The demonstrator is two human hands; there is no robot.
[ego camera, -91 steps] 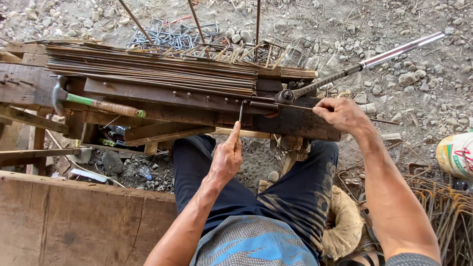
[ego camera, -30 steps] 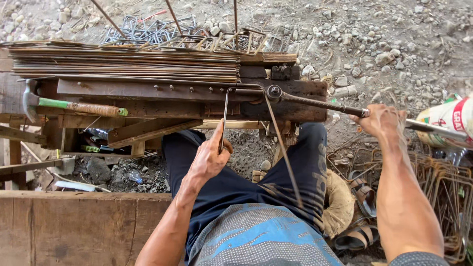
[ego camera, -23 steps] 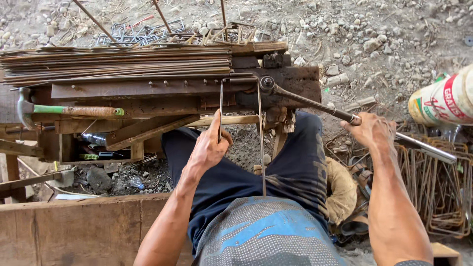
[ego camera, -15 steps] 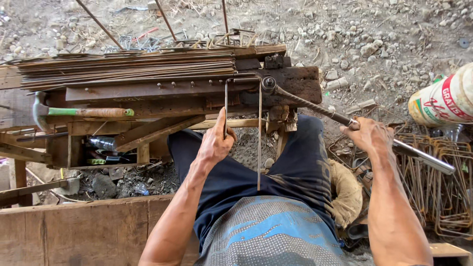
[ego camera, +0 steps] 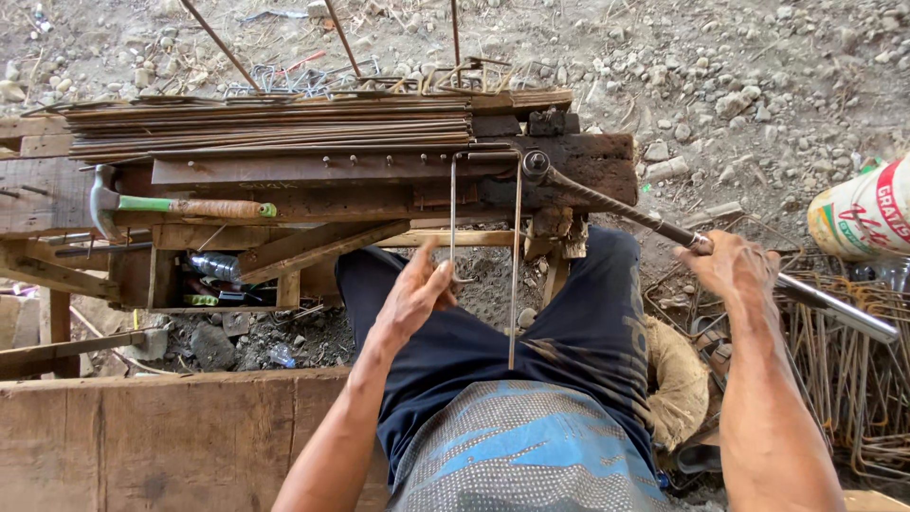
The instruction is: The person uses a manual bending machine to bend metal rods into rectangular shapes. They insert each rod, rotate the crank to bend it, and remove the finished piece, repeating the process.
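My left hand (ego camera: pixel 415 296) pinches the hooked end of a thin steel rod (ego camera: pixel 515 265) bent into a U shape, whose far side lies on the wooden bench (ego camera: pixel 313 194). My right hand (ego camera: pixel 728 267) grips the long metal lever bar (ego camera: pixel 664 228), which pivots at a pin (ego camera: pixel 536 163) on the bench's right end and points down to the right. One leg of the rod hangs straight toward my lap.
A bundle of straight rods (ego camera: pixel 265 128) lies along the bench's far edge. A hammer (ego camera: pixel 171 205) rests on the bench at left. Bent rod frames (ego camera: pixel 844 351) pile up at right beside a white sack (ego camera: pixel 863 213). A wooden board (ego camera: pixel 142 436) sits at lower left.
My right hand swung the lever bar from far right round toward me, bending the rod into a U. My left hand kept hold of the rod's end.
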